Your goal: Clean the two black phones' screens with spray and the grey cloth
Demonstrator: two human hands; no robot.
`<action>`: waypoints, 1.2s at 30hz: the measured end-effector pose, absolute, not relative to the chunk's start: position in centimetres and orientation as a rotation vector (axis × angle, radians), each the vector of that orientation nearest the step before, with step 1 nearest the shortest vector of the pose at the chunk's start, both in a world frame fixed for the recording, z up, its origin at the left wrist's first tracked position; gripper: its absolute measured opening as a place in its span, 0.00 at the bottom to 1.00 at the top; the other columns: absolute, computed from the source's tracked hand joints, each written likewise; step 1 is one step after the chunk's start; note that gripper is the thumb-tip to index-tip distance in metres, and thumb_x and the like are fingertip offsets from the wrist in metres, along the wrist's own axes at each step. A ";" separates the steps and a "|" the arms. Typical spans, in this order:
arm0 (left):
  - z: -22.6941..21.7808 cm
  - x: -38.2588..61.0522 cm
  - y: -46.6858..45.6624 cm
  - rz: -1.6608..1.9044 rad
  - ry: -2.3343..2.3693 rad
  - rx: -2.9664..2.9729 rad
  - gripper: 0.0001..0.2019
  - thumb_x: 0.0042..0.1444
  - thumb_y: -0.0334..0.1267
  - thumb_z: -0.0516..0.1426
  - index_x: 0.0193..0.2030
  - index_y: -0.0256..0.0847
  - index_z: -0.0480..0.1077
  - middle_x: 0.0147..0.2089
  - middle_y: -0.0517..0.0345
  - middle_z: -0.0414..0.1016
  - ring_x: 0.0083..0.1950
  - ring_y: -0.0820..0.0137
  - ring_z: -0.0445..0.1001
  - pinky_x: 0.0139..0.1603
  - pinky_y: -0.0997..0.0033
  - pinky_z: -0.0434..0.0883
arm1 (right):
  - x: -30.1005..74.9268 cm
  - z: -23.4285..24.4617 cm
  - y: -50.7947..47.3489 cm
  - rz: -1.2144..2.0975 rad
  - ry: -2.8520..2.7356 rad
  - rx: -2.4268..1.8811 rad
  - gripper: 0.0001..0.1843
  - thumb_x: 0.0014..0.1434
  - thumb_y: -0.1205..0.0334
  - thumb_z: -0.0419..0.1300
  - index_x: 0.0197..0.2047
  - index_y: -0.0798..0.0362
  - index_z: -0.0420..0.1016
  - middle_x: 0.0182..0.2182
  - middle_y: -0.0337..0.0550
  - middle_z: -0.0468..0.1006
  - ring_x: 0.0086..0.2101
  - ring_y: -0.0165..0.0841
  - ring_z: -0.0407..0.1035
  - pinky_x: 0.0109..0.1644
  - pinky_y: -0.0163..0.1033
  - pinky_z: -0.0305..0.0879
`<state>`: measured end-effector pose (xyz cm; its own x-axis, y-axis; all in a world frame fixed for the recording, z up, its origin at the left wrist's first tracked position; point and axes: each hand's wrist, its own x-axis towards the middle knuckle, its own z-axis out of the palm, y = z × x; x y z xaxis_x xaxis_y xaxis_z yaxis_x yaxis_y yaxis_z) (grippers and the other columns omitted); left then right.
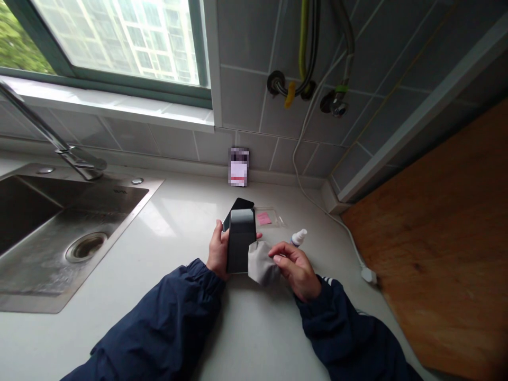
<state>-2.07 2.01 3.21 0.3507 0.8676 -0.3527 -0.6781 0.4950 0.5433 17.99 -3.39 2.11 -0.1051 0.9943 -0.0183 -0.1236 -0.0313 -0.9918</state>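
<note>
The navy left sleeve (159, 323) and right sleeve (341, 328) fill the foreground, cuffs gathered at the wrists. Left to right: a stainless-steel sink (47, 302) set in a pale stone worktop (257, 338); the left hand (219, 250), fingers curled round the edge of a dark smartphone (240, 241), held over the worktop; a grey cloth (262, 263) touching the phone's lower end; the right hand (296, 270), fingers clenched on the cloth. Just beyond lie a clear plastic sachet (266, 218) and a small white-capped bottle (298, 238). Risks: a loosened one-handed grip could drop the phone onto the stone, and a careless movement of the right hand could knock over the bottle.
</note>
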 end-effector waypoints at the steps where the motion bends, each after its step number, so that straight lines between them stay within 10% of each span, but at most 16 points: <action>1: 3.4 -2.0 2.0 1.026 0.664 0.317 0.41 0.72 0.60 0.35 0.71 0.27 0.66 0.45 0.36 0.85 0.45 0.51 0.85 0.47 0.56 0.81 | 17.8 1.9 -3.3 1.349 -1.156 -1.109 0.18 0.58 0.45 0.70 0.37 0.51 0.76 0.30 0.38 0.72 0.30 0.31 0.64 0.33 0.36 0.61; 8: 3.5 -2.1 1.9 1.032 0.652 0.313 0.40 0.72 0.61 0.36 0.71 0.30 0.64 0.49 0.34 0.84 0.41 0.51 0.85 0.45 0.52 0.81 | 17.1 1.3 -3.2 1.538 -1.087 -1.169 0.33 0.50 0.42 0.77 0.50 0.50 0.72 0.38 0.44 0.82 0.37 0.36 0.77 0.41 0.39 0.73; 17: 2.9 -1.7 1.8 0.978 0.662 0.378 0.38 0.72 0.61 0.40 0.69 0.31 0.69 0.47 0.36 0.84 0.43 0.53 0.85 0.47 0.57 0.80 | 17.8 2.7 -3.4 1.254 -1.265 -1.062 0.20 0.60 0.45 0.72 0.47 0.49 0.78 0.44 0.46 0.84 0.45 0.38 0.79 0.52 0.42 0.74; 25: 2.3 -1.2 1.5 0.952 0.660 0.533 0.38 0.67 0.65 0.51 0.66 0.32 0.73 0.42 0.44 0.85 0.45 0.53 0.84 0.47 0.63 0.77 | 17.8 3.6 -4.2 1.445 -1.309 -0.829 0.19 0.65 0.48 0.69 0.55 0.47 0.77 0.41 0.43 0.83 0.37 0.32 0.76 0.41 0.36 0.71; 36: 1.9 -2.1 1.9 0.920 0.611 0.425 0.41 0.62 0.70 0.52 0.57 0.29 0.77 0.28 0.49 0.80 0.28 0.60 0.79 0.33 0.64 0.72 | 15.5 9.6 -1.3 1.395 -1.862 -0.839 0.25 0.70 0.54 0.64 0.67 0.46 0.68 0.44 0.44 0.82 0.40 0.34 0.78 0.44 0.41 0.77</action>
<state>-2.07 1.92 1.94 0.4581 0.8350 -0.3047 -0.6043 0.5439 0.5822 15.54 -1.26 9.63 -0.5792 0.8055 0.1250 0.1064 0.2268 -0.9681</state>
